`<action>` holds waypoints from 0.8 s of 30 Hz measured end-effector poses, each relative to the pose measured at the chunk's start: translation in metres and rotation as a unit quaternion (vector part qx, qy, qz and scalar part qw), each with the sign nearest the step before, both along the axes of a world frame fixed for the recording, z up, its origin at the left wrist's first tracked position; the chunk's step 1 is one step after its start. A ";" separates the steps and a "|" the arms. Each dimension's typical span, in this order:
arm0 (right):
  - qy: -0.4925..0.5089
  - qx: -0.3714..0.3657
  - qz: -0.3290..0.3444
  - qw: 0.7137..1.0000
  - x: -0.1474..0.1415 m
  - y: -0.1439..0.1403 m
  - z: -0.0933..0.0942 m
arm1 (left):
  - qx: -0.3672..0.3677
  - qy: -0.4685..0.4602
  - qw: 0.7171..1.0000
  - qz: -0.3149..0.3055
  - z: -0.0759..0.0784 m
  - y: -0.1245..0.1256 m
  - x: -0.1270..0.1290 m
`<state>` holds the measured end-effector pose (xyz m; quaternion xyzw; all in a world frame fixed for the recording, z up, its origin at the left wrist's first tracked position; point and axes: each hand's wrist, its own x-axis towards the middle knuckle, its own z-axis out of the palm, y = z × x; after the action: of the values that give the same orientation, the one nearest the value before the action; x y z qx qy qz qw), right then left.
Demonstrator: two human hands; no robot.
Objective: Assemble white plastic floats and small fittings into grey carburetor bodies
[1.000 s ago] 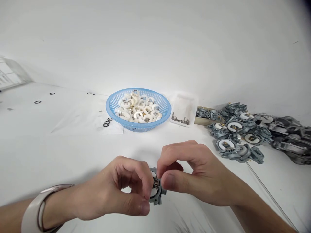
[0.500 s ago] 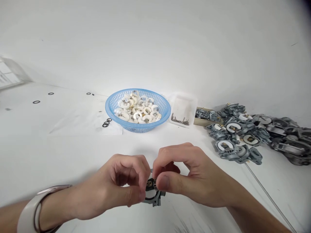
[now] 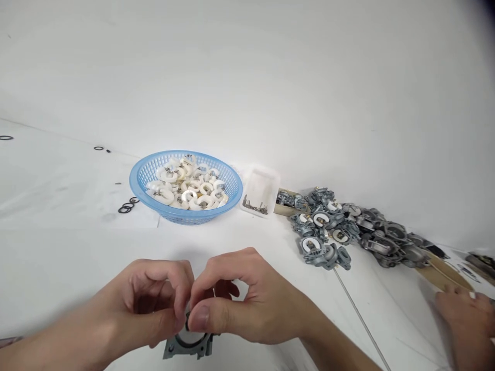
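Note:
A grey metal carburetor body (image 3: pixel 185 349) is low in the middle, its near edge and part of a round opening showing beneath my hands. My left hand (image 3: pixel 143 306) is closed, with thumb and index finger pinched at the far left side of that opening. Opposite it, my right hand (image 3: pixel 247 301) also has thumb and index finger pressed together, close beside the left fingertips. Whatever small part is between the fingertips is hidden by the fingers.
Behind my hands stands a blue basket (image 3: pixel 135 193) of white C-shaped floats, beside a white tray (image 3: pixel 265 178) of thin metal pins. Carburetor bodies (image 3: pixel 325 226) are heaped to the right. Black rings (image 3: pixel 126 207) lie left. Another person's hand (image 3: pixel 466 319) is at far right.
The view has turned right, so everything appears further left, and another person's hand has come into sight. My hands keep nearly the same pinched pose over the carburetor body.

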<state>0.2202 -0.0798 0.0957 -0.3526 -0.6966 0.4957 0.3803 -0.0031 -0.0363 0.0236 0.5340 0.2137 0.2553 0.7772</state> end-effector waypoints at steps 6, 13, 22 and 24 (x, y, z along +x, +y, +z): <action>0.008 -0.009 -0.006 1.000 -0.003 0.000 -0.001 | -0.048 0.006 0.999 -0.005 -0.002 0.003 0.004; 0.002 -0.032 -0.016 0.999 -0.003 0.000 0.002 | 0.005 0.067 0.998 0.000 0.005 0.007 -0.002; -0.054 -0.077 -0.028 0.995 -0.006 0.000 -0.003 | -0.001 0.062 0.998 -0.013 0.006 0.010 0.000; -0.058 -0.078 -0.026 0.995 -0.006 -0.001 -0.004 | 0.011 0.068 0.998 -0.011 0.006 0.010 0.000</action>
<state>0.2143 -0.0804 0.0918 -0.4275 -0.6672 0.5173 0.3231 -0.0034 -0.0261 0.0300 0.5613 0.2571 0.2118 0.7576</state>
